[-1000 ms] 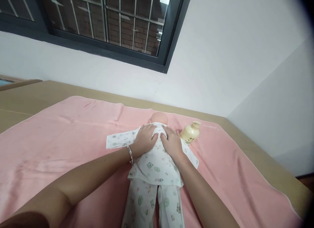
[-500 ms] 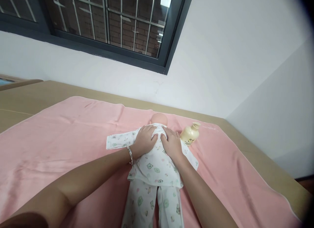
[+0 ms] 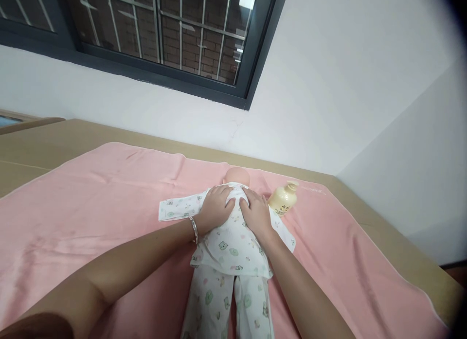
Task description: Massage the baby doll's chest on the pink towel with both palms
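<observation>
A baby doll lies on a pink blanket, its bare head at the far end and its face not visible. It is dressed in a white printed top and matching trousers. My left hand rests flat on the left of the doll's upper body, fingers stretched toward its neck. On the other side, my right hand lies the same way, with the thumbs pointing toward each other and apart. Both palms touch the cloth. The doll's left-side sleeve is spread outward; the other sleeve angles down beside my right wrist.
A pale yellow pump bottle stands tilted in view just right of my right hand. The pink blanket covers most of the wooden surface. Behind it are a white wall and a dark-framed barred window.
</observation>
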The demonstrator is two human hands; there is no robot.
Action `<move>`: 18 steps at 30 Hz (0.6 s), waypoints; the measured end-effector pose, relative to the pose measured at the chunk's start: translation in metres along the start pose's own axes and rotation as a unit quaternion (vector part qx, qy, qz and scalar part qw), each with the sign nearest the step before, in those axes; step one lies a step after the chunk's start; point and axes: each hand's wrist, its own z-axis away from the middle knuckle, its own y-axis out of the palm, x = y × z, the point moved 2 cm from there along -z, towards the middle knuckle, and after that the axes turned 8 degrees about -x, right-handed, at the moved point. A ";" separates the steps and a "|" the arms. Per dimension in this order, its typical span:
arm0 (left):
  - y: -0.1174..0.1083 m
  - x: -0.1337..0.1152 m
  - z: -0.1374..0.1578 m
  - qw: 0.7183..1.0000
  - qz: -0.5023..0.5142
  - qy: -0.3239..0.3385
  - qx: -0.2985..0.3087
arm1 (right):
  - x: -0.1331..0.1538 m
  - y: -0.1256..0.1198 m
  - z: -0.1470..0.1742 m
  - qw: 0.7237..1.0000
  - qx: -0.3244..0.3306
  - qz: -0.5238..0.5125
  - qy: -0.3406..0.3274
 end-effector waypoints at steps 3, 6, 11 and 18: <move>-0.001 -0.002 0.001 1.000 -0.022 0.004 0.003 | 0.005 -0.003 0.003 0.999 -0.010 0.043 -0.005; -0.001 -0.005 0.002 0.998 -0.059 0.005 -0.001 | 0.011 -0.008 0.007 0.994 -0.028 0.108 -0.006; -0.002 -0.006 0.002 0.997 -0.081 -0.008 0.001 | 0.009 -0.007 0.004 0.994 -0.014 0.108 -0.019; 0.005 0.002 -0.001 0.999 -0.039 -0.002 0.012 | -0.005 0.001 -0.006 0.998 0.007 0.029 -0.052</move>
